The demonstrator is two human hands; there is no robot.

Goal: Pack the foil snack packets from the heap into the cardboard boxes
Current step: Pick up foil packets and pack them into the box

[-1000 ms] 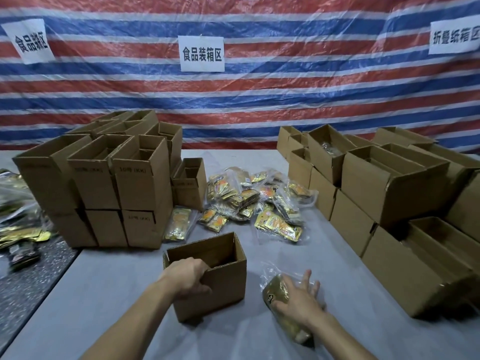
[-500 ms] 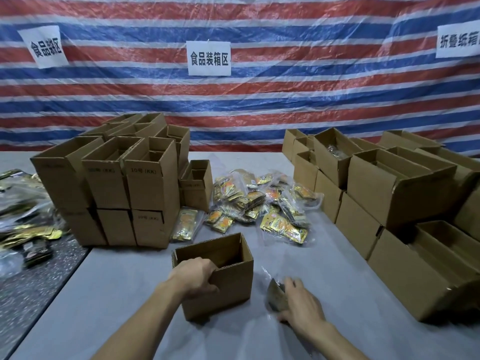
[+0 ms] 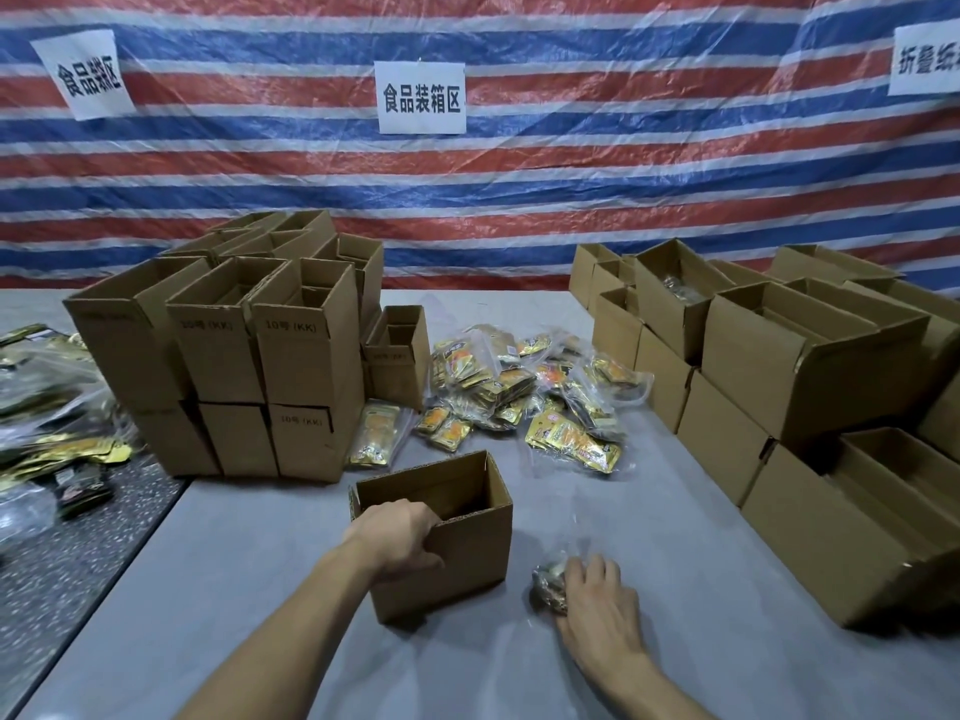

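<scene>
Both forearms bare, reaching forward; left hand (image 3: 400, 532): fingers hooked over near wall of open box (image 3: 467, 569), thumb outside; right hand (image 3: 597, 605): palm down, lower than left, fingers curled round bagged packets (image 3: 548, 584)

Dead ahead of you, the centre sign (image 3: 421, 97) on the striped tarp (image 3: 623, 174) reads 食品装箱区. Up to your left, the tilted sign (image 3: 85, 75) seems to carry the same characters, the last ones warped. Far right, the cut-off sign (image 3: 924, 59) shows 折叠纸 before the frame ends. In the left stack, the top front box (image 3: 306, 356), the neighbouring box (image 3: 213, 356) and the lower box (image 3: 304, 439) are each printed 10号 (KK). Print on the foil packets (image 3: 571, 439) is too small to read.
</scene>
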